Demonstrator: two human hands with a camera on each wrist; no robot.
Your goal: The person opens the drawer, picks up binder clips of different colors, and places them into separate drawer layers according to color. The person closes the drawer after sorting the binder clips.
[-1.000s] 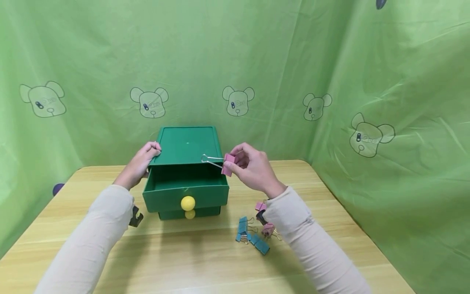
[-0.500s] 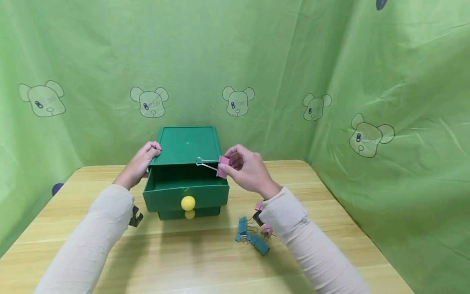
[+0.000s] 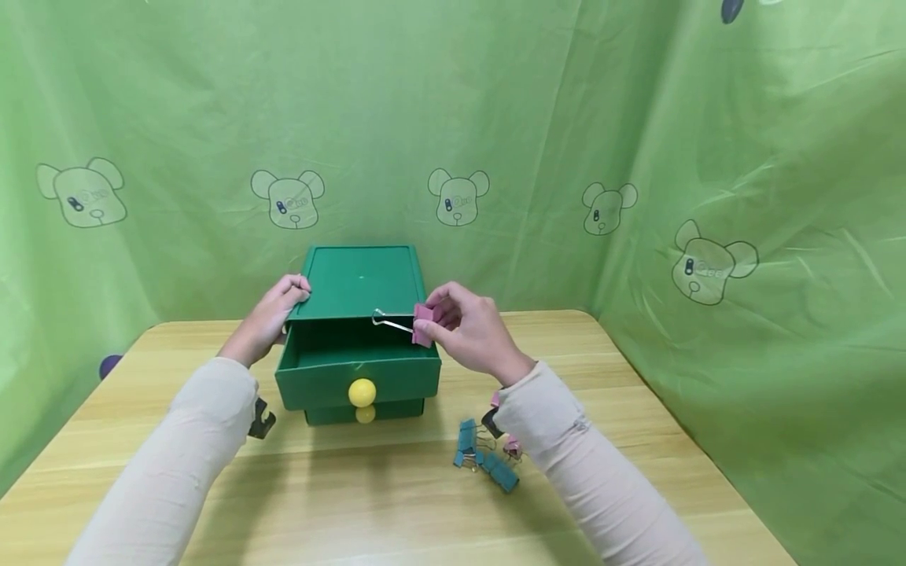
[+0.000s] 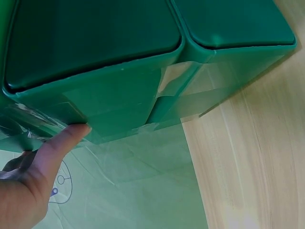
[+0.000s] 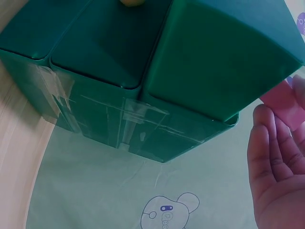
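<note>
The person before me is pinching a pink binder clip [image 3: 423,326] in the right hand [image 3: 476,334] at an open green drawer [image 3: 311,385], left hand [image 3: 272,309] gripping the cabinet's [image 3: 362,279] edge

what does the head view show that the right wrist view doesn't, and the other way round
Only the head view shows the left hand on the edge of the green cabinet, the loose blue clips on the tabletop, and the inside of the top drawer.

Only the right wrist view shows clear tape on the cabinet's side.

Both show the right hand pinching a pink clip, the top drawer pulled out, the tabletop and the bear-print curtain.
</note>
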